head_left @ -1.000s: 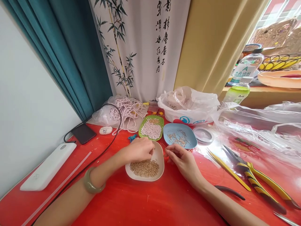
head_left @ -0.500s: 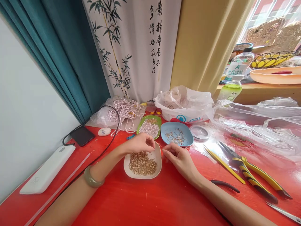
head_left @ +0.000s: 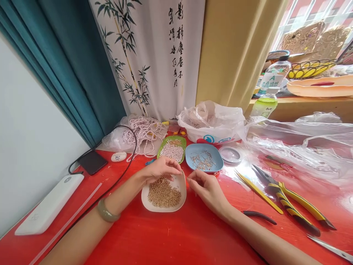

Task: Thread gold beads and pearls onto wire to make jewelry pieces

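Observation:
My left hand (head_left: 162, 170) hovers over the upper part of a cream dish (head_left: 182, 197) of small gold beads (head_left: 164, 195). Its thumb and forefinger are pinched; what they hold is too small to name. Just right of the dish, my right hand (head_left: 208, 187) also pinches, its fingertips close to the left ones. A faint thin line seems to run between the two pinches, but I cannot tell what it is. Behind the hands sit a green dish (head_left: 183, 141) of pink and gold beads and a blue dish (head_left: 189, 148) of small metal findings.
On the right lie yellow tweezers (head_left: 259, 192), yellow-black pliers (head_left: 286, 202), a dark handle (head_left: 260, 216) and a scissor blade (head_left: 328, 247). Bead strands (head_left: 143, 132) and plastic bags (head_left: 215, 125) line the back. A black cable (head_left: 121, 180), phone (head_left: 92, 162) and white power bank (head_left: 49, 204) are left.
My fingertips have drawn slightly closer together, and the left thumb and forefinger reach further toward the right hand. The whole view has shifted a little.

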The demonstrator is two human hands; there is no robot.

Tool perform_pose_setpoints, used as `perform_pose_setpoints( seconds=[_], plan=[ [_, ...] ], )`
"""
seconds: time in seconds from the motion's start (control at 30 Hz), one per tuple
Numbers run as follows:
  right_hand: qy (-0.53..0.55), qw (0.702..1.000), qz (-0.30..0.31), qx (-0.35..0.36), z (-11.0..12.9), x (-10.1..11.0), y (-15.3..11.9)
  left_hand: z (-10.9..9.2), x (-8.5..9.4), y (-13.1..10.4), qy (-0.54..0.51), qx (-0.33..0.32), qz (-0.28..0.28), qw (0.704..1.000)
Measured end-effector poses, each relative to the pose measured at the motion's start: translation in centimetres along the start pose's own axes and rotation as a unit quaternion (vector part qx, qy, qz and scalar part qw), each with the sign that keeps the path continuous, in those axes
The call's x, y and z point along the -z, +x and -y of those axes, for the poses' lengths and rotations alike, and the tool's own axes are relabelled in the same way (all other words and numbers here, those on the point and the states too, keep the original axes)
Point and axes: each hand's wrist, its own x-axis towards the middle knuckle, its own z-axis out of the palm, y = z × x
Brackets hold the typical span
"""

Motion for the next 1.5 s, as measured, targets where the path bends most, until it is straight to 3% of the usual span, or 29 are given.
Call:
perform_pose_setpoints(
  seconds=[0.97, 1.4, 1.5],
  plan=[
    [-0.014, 0.999, -0.034, 0.016, 0.22, 0.03, -0.20, 0.41, -0.17, 0.34, -0.040, -0.001, -0.003, 0.999],
    [-0.008, 1.000, -0.022, -0.001, 0.12, -0.01, 0.03, 0.22, -0.28, 0.14, -0.009, -0.021, 0.000, 1.000],
    [0.006, 1.000, -0.017, -0.008, -0.18, -0.02, 0.17, -0.13, 0.23, -0.01, 0.054, -0.039, 0.014, 0.998]
  ],
)
